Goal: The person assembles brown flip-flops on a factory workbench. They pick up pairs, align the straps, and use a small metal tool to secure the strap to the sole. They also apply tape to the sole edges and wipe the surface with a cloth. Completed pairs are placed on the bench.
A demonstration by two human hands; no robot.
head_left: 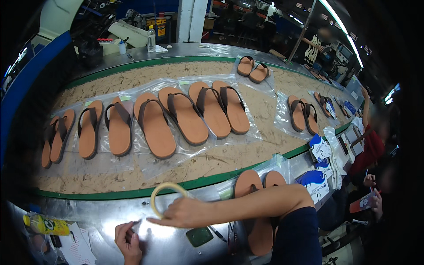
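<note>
My right hand (183,213) reaches in from the right, its fingers closed on a cream tape roll (154,201) that stands up as a ring. Its index finger points toward my left hand (128,243). That hand is low over the metal bench, fingers curled and pinched; a small dark bit shows at the fingertips, too small to name. Beneath my right forearm lies a pair of tan flip-flops (259,238), partly covered by the arm. Beside my hands are a dark green flat piece (199,237) and a black pen (217,233).
Beyond a green edge, a tan belt (212,161) carries several brown-strapped flip-flops (157,132) on clear plastic bags. At left are a yellow bottle (48,225) and paper sheets (77,247). Blue-and-white cards (316,183) lie right. Another person's hand (375,205) holds a drink cup (362,202).
</note>
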